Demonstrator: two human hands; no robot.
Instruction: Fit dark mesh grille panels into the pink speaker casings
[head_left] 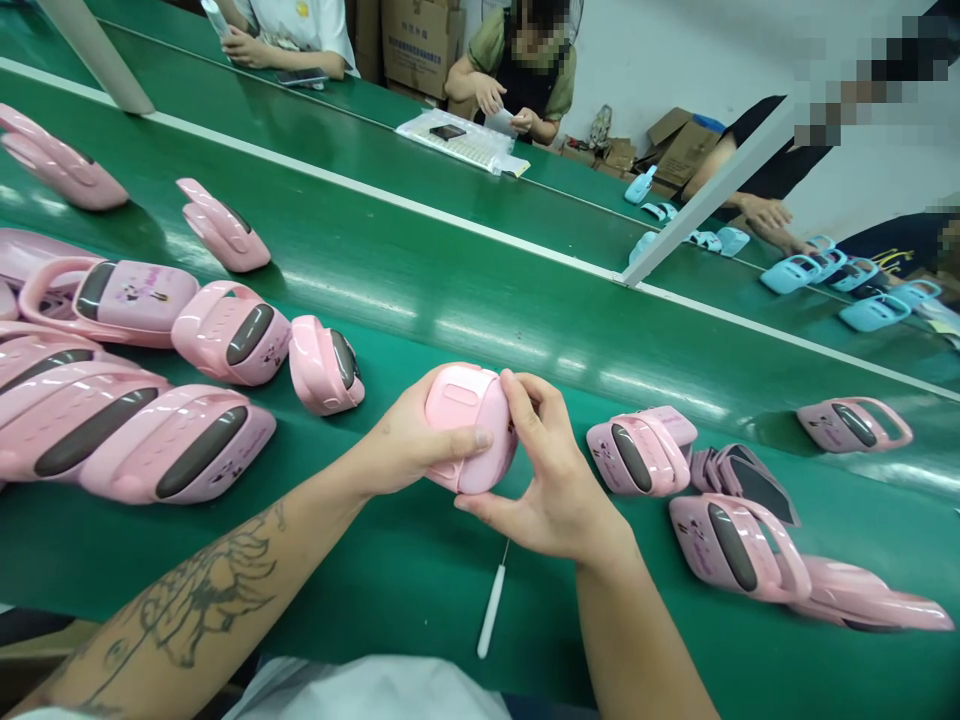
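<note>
Both hands hold one rounded pink plastic casing [472, 395] above the green table in front of me. My left hand [416, 445] wraps its left side, with the thumb lying across the face. On the right edge, the fingertips and thumb of my right hand [559, 480] press from above and below. A raised oblong shows on the casing's upper part; its far side is hidden. Below the hands lies a thin tool with a white handle [492, 610], its slim metal shaft pointing towards the casing.
Pink handled casings with dark windows crowd the left, including one nearby [326, 365]. More casings [641, 450] stand at right, beside a stack of dark-faced plates [746, 480]. A white divider strip [390, 190] and slanted post [705, 190] cross the table. Co-workers sit beyond, near blue casings [791, 272].
</note>
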